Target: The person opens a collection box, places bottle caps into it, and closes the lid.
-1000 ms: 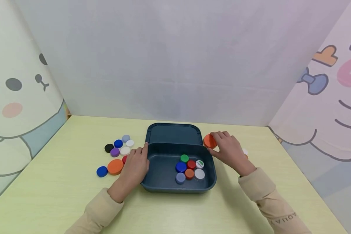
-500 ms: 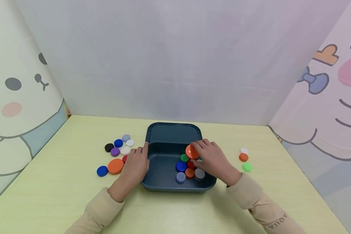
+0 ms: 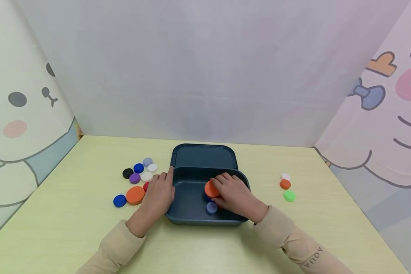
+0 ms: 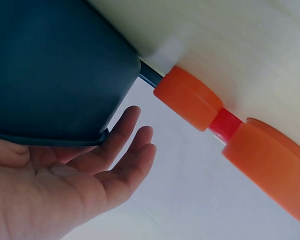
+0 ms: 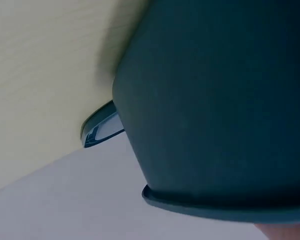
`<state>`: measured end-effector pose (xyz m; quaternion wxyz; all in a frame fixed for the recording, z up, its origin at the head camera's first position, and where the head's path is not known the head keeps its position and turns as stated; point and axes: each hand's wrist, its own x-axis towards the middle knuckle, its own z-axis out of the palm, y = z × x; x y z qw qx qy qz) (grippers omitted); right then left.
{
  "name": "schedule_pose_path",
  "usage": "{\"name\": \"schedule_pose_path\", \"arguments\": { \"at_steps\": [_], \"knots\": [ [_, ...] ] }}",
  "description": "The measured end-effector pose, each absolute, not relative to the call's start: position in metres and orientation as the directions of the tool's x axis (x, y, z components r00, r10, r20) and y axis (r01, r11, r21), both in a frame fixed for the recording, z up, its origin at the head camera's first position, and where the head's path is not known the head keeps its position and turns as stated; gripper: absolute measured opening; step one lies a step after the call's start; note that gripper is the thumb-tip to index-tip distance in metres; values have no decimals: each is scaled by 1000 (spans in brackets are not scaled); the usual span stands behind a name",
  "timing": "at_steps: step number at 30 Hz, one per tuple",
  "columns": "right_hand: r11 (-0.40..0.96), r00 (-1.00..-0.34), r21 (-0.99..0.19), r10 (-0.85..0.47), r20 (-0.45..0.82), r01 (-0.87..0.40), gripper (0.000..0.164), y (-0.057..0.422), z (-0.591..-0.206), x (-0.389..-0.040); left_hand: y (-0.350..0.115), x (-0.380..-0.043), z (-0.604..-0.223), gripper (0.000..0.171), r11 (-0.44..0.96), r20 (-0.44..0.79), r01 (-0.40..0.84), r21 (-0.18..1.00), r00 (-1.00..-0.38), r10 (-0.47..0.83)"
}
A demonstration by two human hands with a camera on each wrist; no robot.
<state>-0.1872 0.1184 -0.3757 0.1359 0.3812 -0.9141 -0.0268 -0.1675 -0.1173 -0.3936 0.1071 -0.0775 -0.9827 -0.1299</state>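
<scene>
In the head view my right hand [image 3: 233, 193] pinches a large orange bottle cap [image 3: 211, 188] inside a dark teal plastic box [image 3: 188, 222]. That cap is over a blue cap [image 3: 207, 198], mostly covered; touching or apart I cannot tell. A lavender cap [image 3: 211, 208] lies just in front on the box floor; other caps there are hidden by the hand. My left hand [image 3: 158, 194] holds the box's left rim. In the left wrist view its outer fingers [image 4: 125, 135] extend loosely beyond the wall; the thumb is mostly hidden. The right wrist view mainly shows the box's outer wall [image 5: 205, 110].
A matching lid [image 3: 204, 156] lies behind the box. Left of it are several caps, including black [image 3: 128, 173], purple [image 3: 134, 178], blue [image 3: 120, 200] and large orange [image 3: 135, 195]. White [image 3: 285, 176], orange-red [image 3: 285, 184] and bright green [image 3: 289, 196] caps lie to the right.
My right hand has carried the large orange cap from beside the lid, leftward and down into the box. The left hand stays at the rim.
</scene>
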Motion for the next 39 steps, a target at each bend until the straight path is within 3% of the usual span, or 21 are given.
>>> {"name": "schedule_pose_path", "arguments": {
  "at_steps": [14, 39],
  "knots": [
    [667, -651, 192, -745, 145, -720, 50, 106, -382, -183, -116, -167, -392, 57, 954, 217, 171, 246, -969, 118],
    [627, -593, 212, -779, 204, -750, 46, 108, -387, -183, -117, -167, -394, 58, 954, 213, 163, 253, -971, 110]
  ]
}}
